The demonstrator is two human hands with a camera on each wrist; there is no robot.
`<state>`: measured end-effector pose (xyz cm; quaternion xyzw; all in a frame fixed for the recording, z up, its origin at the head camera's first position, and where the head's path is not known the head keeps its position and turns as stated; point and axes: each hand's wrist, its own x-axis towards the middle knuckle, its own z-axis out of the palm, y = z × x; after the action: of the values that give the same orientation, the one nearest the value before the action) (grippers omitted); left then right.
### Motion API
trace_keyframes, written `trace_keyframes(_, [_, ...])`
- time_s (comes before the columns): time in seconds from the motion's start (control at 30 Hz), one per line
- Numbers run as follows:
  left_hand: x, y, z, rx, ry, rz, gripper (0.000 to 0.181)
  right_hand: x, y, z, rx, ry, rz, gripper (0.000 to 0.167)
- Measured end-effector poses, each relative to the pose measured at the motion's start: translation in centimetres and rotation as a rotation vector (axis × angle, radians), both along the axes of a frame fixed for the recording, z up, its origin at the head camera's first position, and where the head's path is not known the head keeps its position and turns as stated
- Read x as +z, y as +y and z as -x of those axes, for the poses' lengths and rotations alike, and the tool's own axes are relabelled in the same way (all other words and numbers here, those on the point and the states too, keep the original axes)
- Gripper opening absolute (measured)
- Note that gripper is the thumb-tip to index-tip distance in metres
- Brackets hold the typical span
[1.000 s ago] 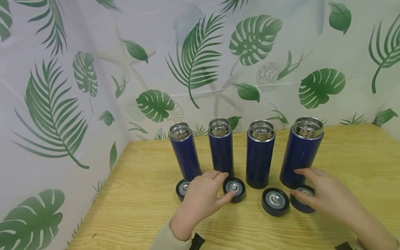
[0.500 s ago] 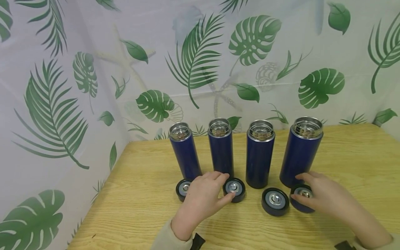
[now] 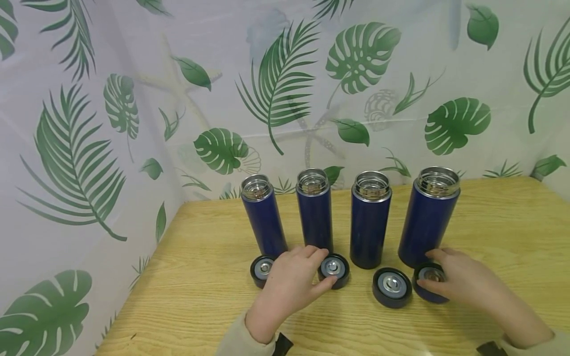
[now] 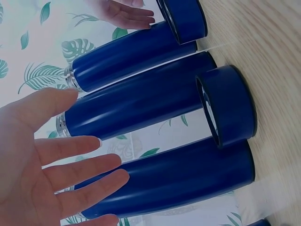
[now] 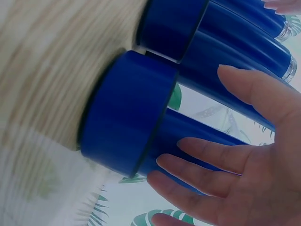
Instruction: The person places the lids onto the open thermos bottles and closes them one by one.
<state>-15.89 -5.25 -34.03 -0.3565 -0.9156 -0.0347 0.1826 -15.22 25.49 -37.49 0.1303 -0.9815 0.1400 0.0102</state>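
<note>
Several dark blue vacuum flasks with bare steel mouths stand upright in a row. The leftmost flask (image 3: 266,222), the second flask (image 3: 315,215), the third flask (image 3: 370,227) and the wider rightmost flask (image 3: 428,222) each have an upturned lid in front. My left hand (image 3: 291,282) hovers between the leftmost lid (image 3: 262,269) and the second lid (image 3: 334,268), fingers spread in the left wrist view. My right hand (image 3: 467,282) is over the rightmost lid (image 3: 429,284), partly hiding it, its fingers loosely extended. The third lid (image 3: 392,286) lies beside that one. Neither hand holds anything.
The flasks and lids are on a wood-grain table (image 3: 191,282). Behind and to the left hangs a white cloth (image 3: 213,64) printed with green leaves.
My right hand has shifted very slightly down and to the right over the rightmost lid. My left hand is almost still. Flasks and lids have not moved.
</note>
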Motion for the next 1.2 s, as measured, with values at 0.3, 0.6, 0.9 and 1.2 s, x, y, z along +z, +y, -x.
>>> trace_keyframes(0.3, [0.0,0.5,-0.1,-0.022,-0.011,-0.008,0.041,-0.5,0.3,0.2,-0.011,-0.072,0.028,0.072])
trace_keyframes(0.6, [0.2,1.7,0.1,-0.049,0.014,-0.056,0.037,-0.4,0.2,0.2,-0.012,-0.112,0.008,0.073])
trace_keyframes(0.9, [0.8,3.2,0.5,-0.075,-0.005,-0.179,0.040,-0.8,0.4,0.4,-0.025,-0.129,0.014,0.076])
trace_keyframes(1.2, [1.6,5.9,0.9,-0.075,-0.072,-0.278,0.039,-1.6,0.7,0.6,-0.020,-0.143,0.030,0.081])
